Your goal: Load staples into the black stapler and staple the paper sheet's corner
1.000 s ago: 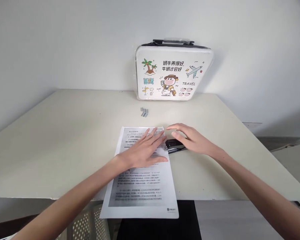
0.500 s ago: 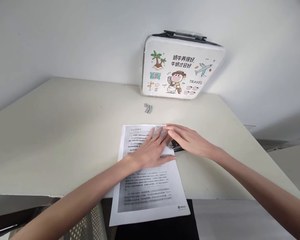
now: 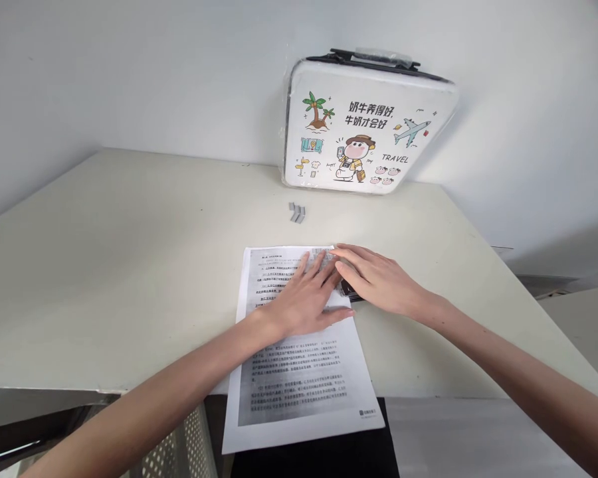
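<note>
My left hand [image 3: 301,299] lies flat with its fingers spread on a sheet of printed paper [image 3: 299,435], pinning its upper right part. The sheet's lower end hangs over the table's front edge. Over the paper's upper right edge, my right hand [image 3: 379,282] is curled on a black stapler [image 3: 349,289]. Most of the stapler is hidden beneath that palm and fingers; only a dark piece with a shiny edge shows. The fingertips of both hands nearly meet. A few short grey staple strips [image 3: 297,212] rest on the table beyond the sheet.
At the back of the pale table [image 3: 129,265], a white case [image 3: 369,133] with cartoon prints and a black handle leans near the wall. A perforated chair [image 3: 179,441] stands below the front edge at left.
The view has shifted slightly, so the case and sheet appear a little displaced. Both hands keep nearly the same pose on the paper and stapler.
</note>
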Demonstrator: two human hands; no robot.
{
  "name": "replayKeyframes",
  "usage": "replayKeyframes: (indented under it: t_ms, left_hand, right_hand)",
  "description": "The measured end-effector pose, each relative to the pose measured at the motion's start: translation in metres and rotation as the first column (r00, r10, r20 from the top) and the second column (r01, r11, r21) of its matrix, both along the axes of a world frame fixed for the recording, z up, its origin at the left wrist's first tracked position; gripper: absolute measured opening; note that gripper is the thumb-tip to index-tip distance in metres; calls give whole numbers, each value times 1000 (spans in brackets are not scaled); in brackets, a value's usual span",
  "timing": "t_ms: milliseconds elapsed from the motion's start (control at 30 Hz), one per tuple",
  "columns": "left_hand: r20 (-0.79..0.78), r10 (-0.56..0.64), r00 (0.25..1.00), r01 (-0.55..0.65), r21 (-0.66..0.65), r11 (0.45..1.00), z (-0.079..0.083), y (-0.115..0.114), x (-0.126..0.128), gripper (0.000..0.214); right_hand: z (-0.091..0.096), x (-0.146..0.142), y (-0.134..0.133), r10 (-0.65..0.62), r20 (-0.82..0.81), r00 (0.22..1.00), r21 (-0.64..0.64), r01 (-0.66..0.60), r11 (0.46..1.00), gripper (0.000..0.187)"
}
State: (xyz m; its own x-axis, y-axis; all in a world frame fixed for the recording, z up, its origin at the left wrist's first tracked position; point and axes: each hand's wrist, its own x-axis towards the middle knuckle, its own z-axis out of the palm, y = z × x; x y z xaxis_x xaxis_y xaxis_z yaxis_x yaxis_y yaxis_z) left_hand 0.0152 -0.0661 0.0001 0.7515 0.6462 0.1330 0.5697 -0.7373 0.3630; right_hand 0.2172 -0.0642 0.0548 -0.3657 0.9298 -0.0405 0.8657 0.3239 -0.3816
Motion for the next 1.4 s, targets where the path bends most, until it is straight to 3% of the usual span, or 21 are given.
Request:
replayKeyframes:
  t_ms: [367, 867, 1100, 1267, 1400]
  left_hand:
    - [5, 5, 1000, -5, -20, 1000, 0, -1, 0, 86]
    - [27, 15, 1000, -15, 10, 1000, 1, 0, -2, 83]
    - [4, 27, 1000, -27, 19, 999, 4, 1, -2, 86]
    - [22, 5, 1000, -5, 16, 1000, 7, 3, -3, 82]
    - [-21, -9, 1000, 8, -10, 1000, 7, 5, -9, 83]
  right_hand:
    - [-3, -2, -1, -23, 51, 998, 10, 22, 1000, 48]
    - [-18, -13, 1, 55, 254, 966, 258, -123, 958, 53]
    - [-20, -24, -1, 39, 333, 942, 253, -129, 959, 54]
    - [-16, -15, 2, 79, 218, 973, 230, -130, 964, 53]
    - [-13, -4, -5, -4, 34, 999, 233, -4, 972, 48]
